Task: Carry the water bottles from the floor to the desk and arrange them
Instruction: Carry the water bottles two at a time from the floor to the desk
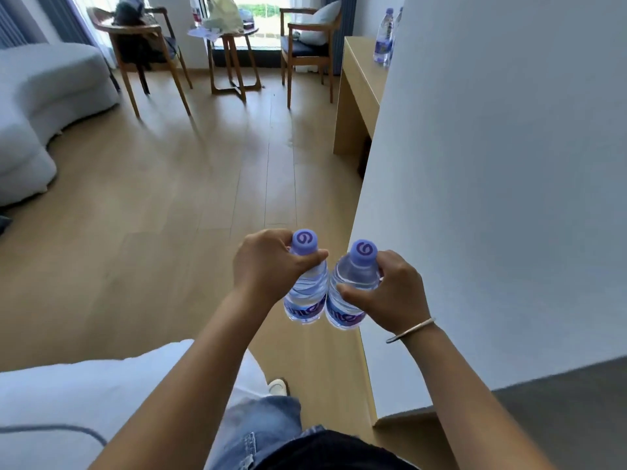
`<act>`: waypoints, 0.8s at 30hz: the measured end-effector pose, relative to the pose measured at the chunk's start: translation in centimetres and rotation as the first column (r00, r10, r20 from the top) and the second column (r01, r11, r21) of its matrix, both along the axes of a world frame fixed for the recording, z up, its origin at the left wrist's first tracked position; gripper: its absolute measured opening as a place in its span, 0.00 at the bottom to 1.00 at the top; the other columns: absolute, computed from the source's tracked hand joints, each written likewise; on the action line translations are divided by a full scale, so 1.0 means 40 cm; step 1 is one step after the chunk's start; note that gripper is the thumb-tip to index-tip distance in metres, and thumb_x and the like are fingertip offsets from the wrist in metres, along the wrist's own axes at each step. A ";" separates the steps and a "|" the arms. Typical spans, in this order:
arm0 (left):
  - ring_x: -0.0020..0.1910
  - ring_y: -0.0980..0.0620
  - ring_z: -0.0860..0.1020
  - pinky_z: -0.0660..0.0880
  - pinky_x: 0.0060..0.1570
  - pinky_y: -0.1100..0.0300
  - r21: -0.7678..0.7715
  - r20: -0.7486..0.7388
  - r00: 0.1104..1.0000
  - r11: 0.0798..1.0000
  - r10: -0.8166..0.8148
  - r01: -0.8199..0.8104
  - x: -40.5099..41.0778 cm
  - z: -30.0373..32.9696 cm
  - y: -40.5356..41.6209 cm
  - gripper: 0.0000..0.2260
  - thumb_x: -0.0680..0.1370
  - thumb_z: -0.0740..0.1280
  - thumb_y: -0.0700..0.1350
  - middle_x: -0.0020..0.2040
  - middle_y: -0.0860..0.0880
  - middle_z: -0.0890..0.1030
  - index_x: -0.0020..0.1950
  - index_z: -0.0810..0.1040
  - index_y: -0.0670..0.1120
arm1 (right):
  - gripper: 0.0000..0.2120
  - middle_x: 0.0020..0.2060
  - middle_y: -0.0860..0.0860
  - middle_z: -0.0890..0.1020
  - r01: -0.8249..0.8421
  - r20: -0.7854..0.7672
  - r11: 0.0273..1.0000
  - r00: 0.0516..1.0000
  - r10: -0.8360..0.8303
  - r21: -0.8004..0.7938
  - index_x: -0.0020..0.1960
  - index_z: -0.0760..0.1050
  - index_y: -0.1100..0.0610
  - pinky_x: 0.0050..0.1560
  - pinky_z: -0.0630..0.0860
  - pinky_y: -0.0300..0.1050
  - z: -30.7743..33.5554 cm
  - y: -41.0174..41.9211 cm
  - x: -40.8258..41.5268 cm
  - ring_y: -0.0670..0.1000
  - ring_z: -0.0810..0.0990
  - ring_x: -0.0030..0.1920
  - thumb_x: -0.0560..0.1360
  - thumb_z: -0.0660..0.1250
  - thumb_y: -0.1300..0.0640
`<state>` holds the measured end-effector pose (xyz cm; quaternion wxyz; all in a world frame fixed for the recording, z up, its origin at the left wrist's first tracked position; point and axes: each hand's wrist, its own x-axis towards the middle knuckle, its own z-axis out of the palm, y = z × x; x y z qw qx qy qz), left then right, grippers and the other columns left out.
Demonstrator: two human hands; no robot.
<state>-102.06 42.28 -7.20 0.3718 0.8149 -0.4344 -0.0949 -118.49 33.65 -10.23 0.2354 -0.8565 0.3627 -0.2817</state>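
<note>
I hold two clear water bottles with purple caps upright in front of me, above the wooden floor. My left hand (268,266) grips the neck of the left bottle (307,300). Around the shoulder of the right bottle (349,293) is my right hand (390,293); that wrist wears a metal bangle. The two bottles touch side by side. Far ahead on the right stands the wooden desk (359,72), partly hidden by a white wall. A standing bottle (384,37) is on the desk, with another half hidden behind the wall edge.
The white wall (492,181) runs close along my right side. A white bed (68,401) is at the lower left and a grey sofa (44,96) at the far left. Two wooden chairs (308,45) and a small round table (230,49) stand by the window.
</note>
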 end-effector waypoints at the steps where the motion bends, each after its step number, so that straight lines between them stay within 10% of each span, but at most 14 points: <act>1: 0.37 0.48 0.81 0.78 0.38 0.50 0.005 -0.004 1.000 1.000 -0.006 0.006 0.051 0.007 -0.036 0.19 0.66 0.73 0.62 0.35 0.48 0.84 0.41 0.84 0.46 | 0.21 0.39 0.55 0.82 0.022 0.015 1.000 1.000 -0.022 -0.002 0.47 0.79 0.60 0.38 0.70 0.34 0.003 -0.028 0.045 0.49 0.75 0.36 0.62 0.77 0.47; 24: 0.26 0.49 0.65 0.61 0.27 0.60 0.100 0.094 0.990 0.991 -0.103 0.093 0.727 -0.004 -0.895 0.24 0.62 0.74 0.63 0.22 0.49 0.68 0.28 0.74 0.43 | 0.19 0.35 0.49 0.74 0.216 -0.025 0.976 0.976 -0.216 0.037 0.42 0.76 0.58 0.36 0.70 0.37 0.008 -0.843 0.708 0.49 0.73 0.35 0.61 0.76 0.46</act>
